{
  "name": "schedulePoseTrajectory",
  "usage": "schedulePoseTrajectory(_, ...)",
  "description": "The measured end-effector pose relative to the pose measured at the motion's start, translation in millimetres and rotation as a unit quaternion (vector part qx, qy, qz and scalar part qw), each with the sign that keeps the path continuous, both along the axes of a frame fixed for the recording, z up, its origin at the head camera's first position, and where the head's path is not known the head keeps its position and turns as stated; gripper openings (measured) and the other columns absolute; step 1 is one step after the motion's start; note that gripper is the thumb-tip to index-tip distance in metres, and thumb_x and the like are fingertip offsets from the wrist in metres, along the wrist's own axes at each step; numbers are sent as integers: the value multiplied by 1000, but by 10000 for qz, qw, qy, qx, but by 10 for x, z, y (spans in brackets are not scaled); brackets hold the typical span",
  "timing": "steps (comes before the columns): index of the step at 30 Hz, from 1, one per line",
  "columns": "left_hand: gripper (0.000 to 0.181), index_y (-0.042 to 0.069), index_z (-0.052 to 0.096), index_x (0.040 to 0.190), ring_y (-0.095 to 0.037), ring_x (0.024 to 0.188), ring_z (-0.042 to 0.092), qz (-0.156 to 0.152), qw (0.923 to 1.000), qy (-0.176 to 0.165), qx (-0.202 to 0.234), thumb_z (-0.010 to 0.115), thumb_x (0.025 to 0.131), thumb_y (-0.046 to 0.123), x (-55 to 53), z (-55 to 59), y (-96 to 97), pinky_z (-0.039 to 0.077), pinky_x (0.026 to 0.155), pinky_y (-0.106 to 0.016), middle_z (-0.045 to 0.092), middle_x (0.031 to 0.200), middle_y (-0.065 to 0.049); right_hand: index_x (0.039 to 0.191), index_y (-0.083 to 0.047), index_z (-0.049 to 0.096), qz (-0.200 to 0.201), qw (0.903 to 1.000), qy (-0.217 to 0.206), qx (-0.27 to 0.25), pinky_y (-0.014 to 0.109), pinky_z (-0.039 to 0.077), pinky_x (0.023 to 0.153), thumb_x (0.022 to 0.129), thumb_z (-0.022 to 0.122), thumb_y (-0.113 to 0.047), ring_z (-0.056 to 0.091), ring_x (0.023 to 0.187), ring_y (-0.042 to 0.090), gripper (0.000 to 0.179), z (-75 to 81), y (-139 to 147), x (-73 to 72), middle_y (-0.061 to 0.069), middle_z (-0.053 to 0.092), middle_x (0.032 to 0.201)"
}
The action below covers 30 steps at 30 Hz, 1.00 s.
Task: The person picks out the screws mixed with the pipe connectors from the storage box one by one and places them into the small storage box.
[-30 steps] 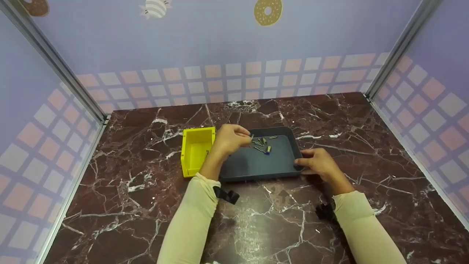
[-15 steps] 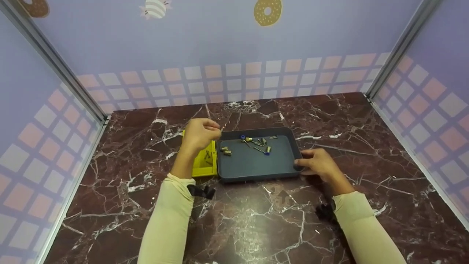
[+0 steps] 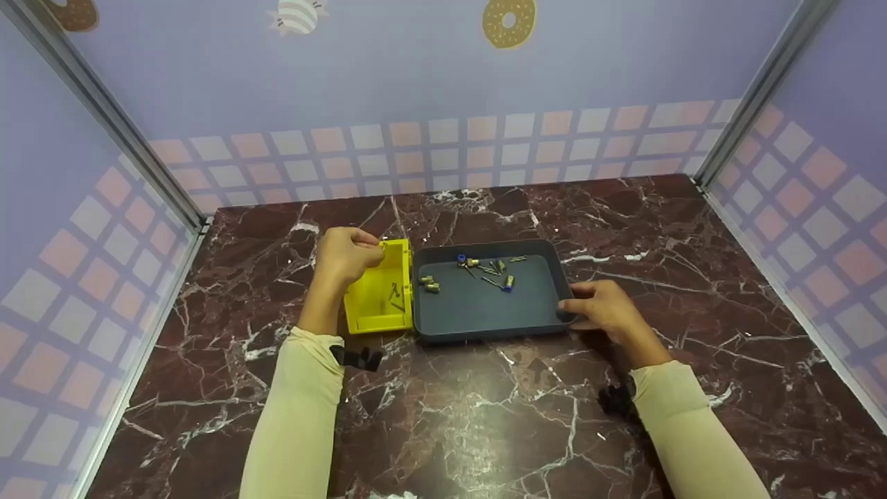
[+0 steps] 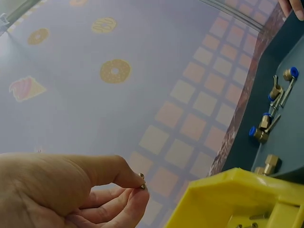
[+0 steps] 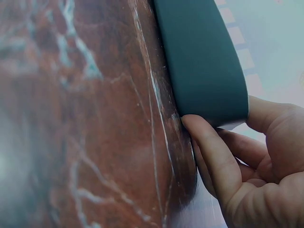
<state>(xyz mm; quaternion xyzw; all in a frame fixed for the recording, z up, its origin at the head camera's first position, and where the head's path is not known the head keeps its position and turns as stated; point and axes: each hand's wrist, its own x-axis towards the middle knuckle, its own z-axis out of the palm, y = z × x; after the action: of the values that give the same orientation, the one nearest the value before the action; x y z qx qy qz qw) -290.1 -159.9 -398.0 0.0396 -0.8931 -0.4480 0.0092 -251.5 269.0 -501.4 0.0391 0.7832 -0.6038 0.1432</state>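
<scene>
My left hand (image 3: 341, 255) is raised over the left side of a yellow bin (image 3: 371, 324). Between thumb and fingertips it pinches a small screw (image 4: 142, 181), mostly hidden by the fingers. Several screws (image 3: 395, 291) lie on the bin's floor. Touching the bin's right side is a dark grey tray (image 3: 485, 334), which holds loose screws (image 3: 491, 282), brass fittings with blue collars (image 4: 259, 134) and plain brass fittings (image 3: 432, 287). At the tray's right end, my right hand (image 3: 604, 308) grips the wall near the front corner, the thumb over the rim (image 5: 248, 107).
Tray and bin stand on a dark red marbled tabletop (image 3: 485, 423). Patterned panels (image 3: 443, 90) enclose the back and both sides. Dark straps (image 3: 357, 357) with mounts sit at both wrists.
My left hand has moved left from above the tray to above the yellow bin, pinching the screw. My right hand has stayed on the tray's right end.
</scene>
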Motion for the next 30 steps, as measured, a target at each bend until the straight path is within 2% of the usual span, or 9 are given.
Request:
schedulePoseTrajectory(5,25,2,77,102,-26,83,70,190,9989,109,-405,70,79,8,-10,-103,-32,49,63,-27,78,99,-15,140,14,51,-64,9999,89,-22,36,62,72,90,73,-5,74,82,18,58,-28,24,2,14,72,103)
schedulePoseTrajectory(10,23,2,77,99,-22,76,67,278,9969,166,-713,72,78,11,-5,-153,-86,46,58,-24,78,96,-15,141,13,51,-38,9999,92,-49,38,62,74,90,73,-5,74,84,20,58,-23,11,-4,17,72,106)
schedulePoseTrajectory(14,23,1,76,100,-20,73,65,267,9973,114,-679,72,79,10,3,-187,-114,46,57,-24,78,95,-15,140,13,52,-42,9999,88,-45,39,62,74,90,73,-5,74,85,21,58,-11,8,-2,19,71,108)
schedulePoseTrajectory(19,23,0,77,98,-19,73,65,282,9961,254,-793,71,78,10,3,-212,-121,46,58,-23,78,92,-15,140,13,53,-18,9999,141,-6,39,62,74,90,74,-6,74,86,22,57,-5,8,1,20,71,109)
schedulePoseTrajectory(24,23,0,78,97,-20,73,67,265,9955,362,-831,70,77,9,0,-221,-89,46,58,-23,78,90,-14,140,13,52,-19,9999,99,-20,40,62,75,90,74,-6,74,86,23,58,-10,11,-3,21,70,111)
schedulePoseTrajectory(30,25,1,78,98,-22,76,69,237,9956,318,-850,69,77,9,2,-218,-69,46,59,-23,79,93,-14,142,12,51,-28,10000,15,-68,41,62,74,91,74,-6,75,90,25,59,-10,3,-3,22,69,115)
